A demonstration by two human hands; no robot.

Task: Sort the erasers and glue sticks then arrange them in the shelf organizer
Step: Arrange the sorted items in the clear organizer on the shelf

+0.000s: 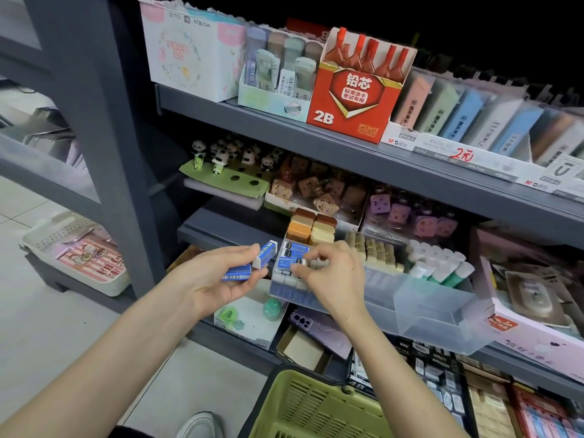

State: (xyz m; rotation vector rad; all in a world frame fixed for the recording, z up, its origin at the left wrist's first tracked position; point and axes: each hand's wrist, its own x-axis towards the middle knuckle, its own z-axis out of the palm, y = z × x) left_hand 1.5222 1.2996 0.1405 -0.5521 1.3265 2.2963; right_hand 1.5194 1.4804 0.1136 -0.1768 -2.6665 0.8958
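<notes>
My left hand [218, 275] grips two blue-and-white erasers [264, 252], one raised between fingertips, one lying lower in the palm. My right hand [328, 270] pinches a blue eraser [298, 263] over the left compartment of the clear shelf organizer [420, 308]. More blue erasers [295, 248] lie in that compartment. Brown and cream erasers [311, 227] are stacked behind them. Beige erasers [373, 251] fill the middle section. Glue sticks [442, 263] with white caps stand at the right.
A green basket [316, 406] sits on the floor below my arms. The grey shelf frame [104, 137] rises at the left. Boxes of pencil leads [357, 90] line the upper shelf, panda figures [234, 156] the middle one. A white tray [79, 251] lies low at left.
</notes>
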